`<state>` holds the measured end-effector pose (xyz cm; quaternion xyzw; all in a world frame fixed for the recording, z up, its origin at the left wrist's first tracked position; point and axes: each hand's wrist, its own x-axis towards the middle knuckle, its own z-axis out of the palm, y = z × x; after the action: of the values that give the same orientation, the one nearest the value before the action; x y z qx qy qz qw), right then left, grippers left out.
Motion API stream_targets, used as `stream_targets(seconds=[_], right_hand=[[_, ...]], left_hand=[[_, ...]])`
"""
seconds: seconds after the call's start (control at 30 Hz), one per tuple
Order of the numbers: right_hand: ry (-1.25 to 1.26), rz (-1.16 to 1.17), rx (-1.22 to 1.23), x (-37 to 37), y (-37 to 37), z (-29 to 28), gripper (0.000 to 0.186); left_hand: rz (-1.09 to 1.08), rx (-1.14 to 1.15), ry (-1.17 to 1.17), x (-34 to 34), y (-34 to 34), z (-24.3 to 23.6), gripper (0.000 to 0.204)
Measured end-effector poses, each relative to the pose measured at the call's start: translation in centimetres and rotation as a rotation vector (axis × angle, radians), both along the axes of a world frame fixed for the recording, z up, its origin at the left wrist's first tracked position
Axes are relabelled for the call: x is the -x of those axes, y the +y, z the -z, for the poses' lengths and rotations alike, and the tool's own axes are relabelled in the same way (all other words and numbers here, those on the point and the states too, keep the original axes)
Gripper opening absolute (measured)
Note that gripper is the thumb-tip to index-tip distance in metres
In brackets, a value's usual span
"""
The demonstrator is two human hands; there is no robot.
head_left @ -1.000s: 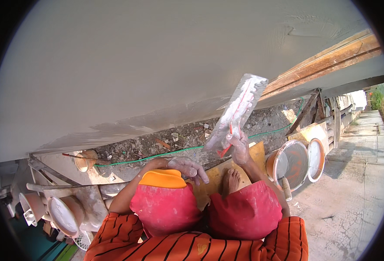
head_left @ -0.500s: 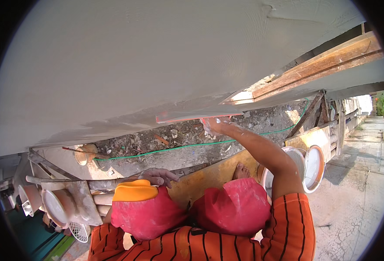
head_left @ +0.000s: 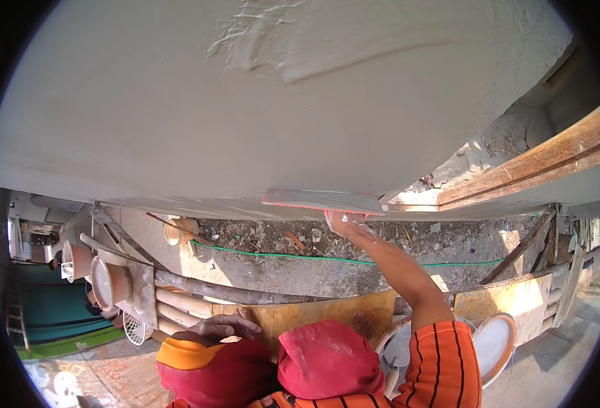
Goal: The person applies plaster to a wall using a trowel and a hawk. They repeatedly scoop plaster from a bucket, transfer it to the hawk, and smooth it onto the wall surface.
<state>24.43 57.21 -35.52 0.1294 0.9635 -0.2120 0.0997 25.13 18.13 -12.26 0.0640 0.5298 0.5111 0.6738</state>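
Note:
My right hand (head_left: 344, 223) grips a long, flat plastering trowel (head_left: 320, 199) with a red edge. The trowel's blade lies against the lower part of a grey, wet-looking plastered wall (head_left: 164, 115). Ridges and a raised smear of plaster show higher up on it. White plaster flecks cover my right hand and wrist. My left hand (head_left: 226, 326), dusty with plaster, hangs beside my left knee, its fingers loosely bent and apart, holding nothing. The knee is clad in red cloth with an orange-yellow patch (head_left: 186, 355).
A yellowish plank (head_left: 313, 311) and wooden poles (head_left: 184, 319) lie below me. Tubs stand at the left (head_left: 110, 282) and right (head_left: 496, 348). A white plastic basket (head_left: 135, 330) hangs at left. A green hose (head_left: 286, 257) crosses the rubble strip. A wooden frame (head_left: 531, 158) juts at right.
My view has swung, bringing more ridged plaster into sight above. The trowel shows further right, its blade face more visible. My left hand shows lower, still beside my knee.

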Motion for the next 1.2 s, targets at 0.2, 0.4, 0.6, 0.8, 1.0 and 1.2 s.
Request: stream_targets(seconds=[0.2, 0.4, 0.6, 0.8, 1.0, 1.2], right_hand=[[0.071, -0.009, -0.138, -2.5, 2.7, -23.7, 0.033], [0.092, 0.059, -0.239, -3.3, 3.1, -44.1, 0.028], [0.572, 0.089, -0.365, -7.5, 6.7, -53.8, 0.025], [0.877, 0.202, 0.279, -10.7, 7.7, -56.7, 0.035], [0.968, 0.271, 0.824, -7.4, 8.9, -46.2, 0.031], [1.321, 0.535, 1.041, -11.8, 16.5, -45.5, 0.025]], left_hand=[[-0.019, -0.094, -0.137, 2.0, 5.9, 4.3, 0.047], [0.017, -0.254, 0.356, 10.9, 10.2, -3.6, 0.045], [0.539, -0.663, 0.476, 8.4, 17.2, -11.0, 0.050], [0.919, -0.549, 0.680, 6.7, 18.2, -7.9, 0.053], [0.862, -0.437, 0.685, 6.7, 18.7, -5.3, 0.053], [0.813, -0.512, 0.484, 7.8, 16.9, -2.3, 0.058]])
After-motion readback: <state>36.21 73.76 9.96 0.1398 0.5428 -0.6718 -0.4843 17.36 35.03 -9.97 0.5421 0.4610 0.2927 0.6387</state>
